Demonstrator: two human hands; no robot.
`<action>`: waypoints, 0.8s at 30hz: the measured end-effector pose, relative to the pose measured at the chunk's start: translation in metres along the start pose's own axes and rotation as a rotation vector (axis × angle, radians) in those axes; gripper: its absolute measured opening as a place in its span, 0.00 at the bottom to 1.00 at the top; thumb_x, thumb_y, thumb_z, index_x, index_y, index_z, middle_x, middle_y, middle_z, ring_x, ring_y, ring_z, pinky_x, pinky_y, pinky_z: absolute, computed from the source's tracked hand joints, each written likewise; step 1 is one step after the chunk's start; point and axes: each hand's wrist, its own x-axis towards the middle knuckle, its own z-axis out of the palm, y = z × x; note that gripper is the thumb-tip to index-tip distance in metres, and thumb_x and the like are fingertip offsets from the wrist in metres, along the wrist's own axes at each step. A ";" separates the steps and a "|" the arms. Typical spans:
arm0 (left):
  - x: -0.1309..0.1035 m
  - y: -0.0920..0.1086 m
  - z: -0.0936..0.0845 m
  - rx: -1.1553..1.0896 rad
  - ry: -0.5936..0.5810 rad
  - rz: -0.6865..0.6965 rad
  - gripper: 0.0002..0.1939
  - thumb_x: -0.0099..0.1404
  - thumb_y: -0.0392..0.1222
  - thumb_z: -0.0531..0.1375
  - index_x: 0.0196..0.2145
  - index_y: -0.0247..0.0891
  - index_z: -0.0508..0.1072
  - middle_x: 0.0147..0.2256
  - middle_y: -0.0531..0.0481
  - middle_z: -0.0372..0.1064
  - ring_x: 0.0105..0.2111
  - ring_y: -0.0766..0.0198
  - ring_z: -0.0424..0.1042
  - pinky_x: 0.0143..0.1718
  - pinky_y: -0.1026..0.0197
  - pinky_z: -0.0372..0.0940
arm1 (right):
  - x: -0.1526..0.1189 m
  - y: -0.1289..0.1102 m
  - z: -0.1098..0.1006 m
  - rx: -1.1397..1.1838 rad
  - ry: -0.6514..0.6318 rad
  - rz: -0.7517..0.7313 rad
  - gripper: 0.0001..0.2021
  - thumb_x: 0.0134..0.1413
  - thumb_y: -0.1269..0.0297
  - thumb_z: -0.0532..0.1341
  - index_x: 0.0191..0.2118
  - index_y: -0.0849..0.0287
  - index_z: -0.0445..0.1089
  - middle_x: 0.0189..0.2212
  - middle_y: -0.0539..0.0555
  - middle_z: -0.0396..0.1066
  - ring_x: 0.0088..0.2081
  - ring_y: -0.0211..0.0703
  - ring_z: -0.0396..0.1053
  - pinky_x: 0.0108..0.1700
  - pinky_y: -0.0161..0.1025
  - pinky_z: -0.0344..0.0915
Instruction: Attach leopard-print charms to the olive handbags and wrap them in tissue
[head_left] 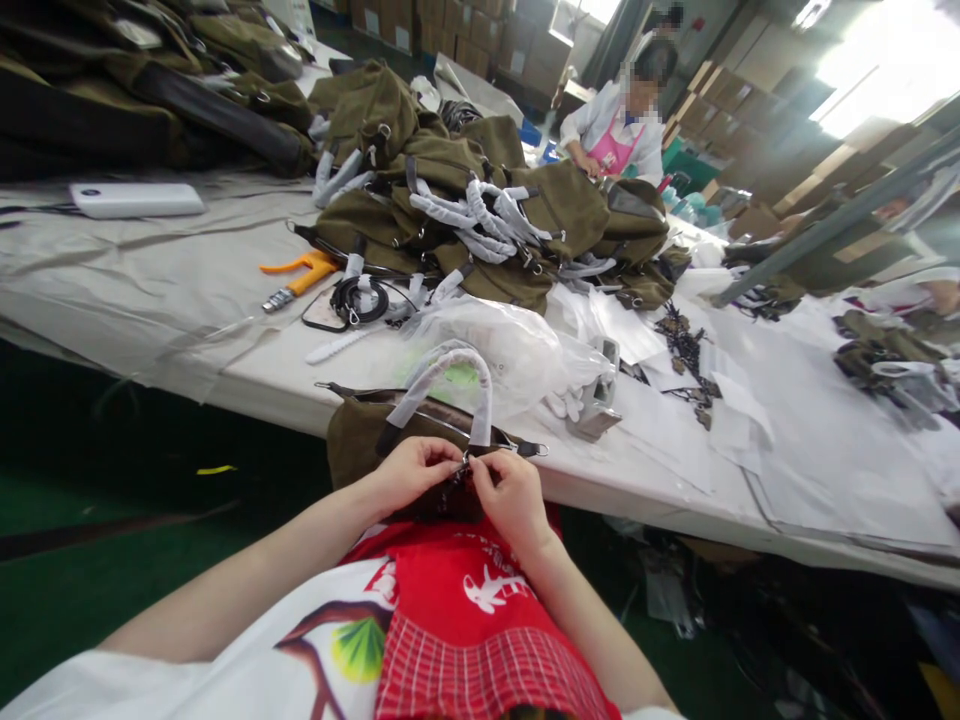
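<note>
An olive-green handbag [351, 440] with an open zipped top leans against the table's front edge, close to my body. Its handle [450, 362] is wrapped in white film and arches upward. My left hand [416, 472] and my right hand [511, 490] meet at the bag's near side, just below the handle's right end. Both pinch at a small metal clasp [466, 460] with a dark strap or chain hanging under it. The fingers hide most of that piece, so its exact kind does not show.
A heap of similar olive bags [480, 190] covers the table's far side. Closer lie an orange-handled tool [304, 278], a coiled black cord [360, 300], a clear plastic bag [495, 350], a metal block [598, 405] and a white power bank [137, 200]. Across the table stands a person [619, 130] in a pink apron.
</note>
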 end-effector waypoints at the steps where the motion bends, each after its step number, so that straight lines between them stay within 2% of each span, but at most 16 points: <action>1: -0.001 -0.001 0.001 -0.005 0.010 0.010 0.11 0.54 0.46 0.63 0.31 0.35 0.77 0.29 0.48 0.77 0.30 0.61 0.74 0.36 0.59 0.68 | 0.001 0.000 0.001 0.006 0.008 0.016 0.11 0.59 0.66 0.59 0.27 0.58 0.74 0.26 0.52 0.75 0.30 0.41 0.71 0.37 0.36 0.64; 6: -0.004 -0.005 0.008 0.022 0.089 0.088 0.11 0.56 0.45 0.62 0.31 0.34 0.77 0.30 0.48 0.77 0.30 0.61 0.74 0.36 0.60 0.69 | 0.006 0.000 0.003 0.039 0.003 0.104 0.07 0.54 0.66 0.62 0.28 0.57 0.76 0.28 0.51 0.77 0.32 0.42 0.73 0.39 0.37 0.64; 13: -0.003 0.001 0.006 0.320 0.176 0.281 0.08 0.60 0.41 0.59 0.31 0.37 0.78 0.31 0.49 0.78 0.32 0.60 0.75 0.39 0.60 0.68 | 0.028 0.006 -0.004 0.233 -0.182 0.265 0.09 0.51 0.62 0.62 0.26 0.59 0.76 0.23 0.52 0.76 0.26 0.40 0.71 0.29 0.33 0.64; 17: 0.002 0.005 0.001 0.366 0.175 0.271 0.08 0.60 0.41 0.59 0.31 0.38 0.78 0.30 0.50 0.78 0.31 0.62 0.75 0.38 0.61 0.69 | 0.040 0.006 -0.004 0.215 -0.258 0.273 0.08 0.47 0.65 0.62 0.24 0.61 0.76 0.20 0.50 0.74 0.23 0.38 0.67 0.26 0.32 0.60; 20: 0.004 0.003 -0.001 0.324 0.157 0.216 0.08 0.60 0.42 0.59 0.31 0.37 0.78 0.29 0.51 0.78 0.30 0.62 0.75 0.36 0.62 0.69 | 0.040 0.006 0.002 0.186 -0.232 0.252 0.08 0.47 0.65 0.61 0.24 0.61 0.76 0.18 0.49 0.71 0.20 0.35 0.63 0.24 0.31 0.57; 22: 0.004 0.002 -0.003 0.326 0.138 0.204 0.08 0.60 0.42 0.60 0.33 0.37 0.78 0.30 0.50 0.78 0.30 0.61 0.76 0.37 0.61 0.69 | 0.037 0.007 0.005 0.180 -0.163 0.213 0.08 0.48 0.65 0.61 0.24 0.61 0.75 0.17 0.48 0.69 0.20 0.35 0.62 0.24 0.32 0.56; 24: 0.003 0.004 -0.006 0.341 0.185 0.224 0.09 0.62 0.42 0.59 0.36 0.37 0.78 0.33 0.49 0.79 0.33 0.61 0.76 0.39 0.60 0.70 | 0.034 0.007 0.006 0.197 -0.072 0.185 0.09 0.50 0.63 0.60 0.24 0.61 0.74 0.18 0.49 0.69 0.21 0.36 0.62 0.26 0.32 0.58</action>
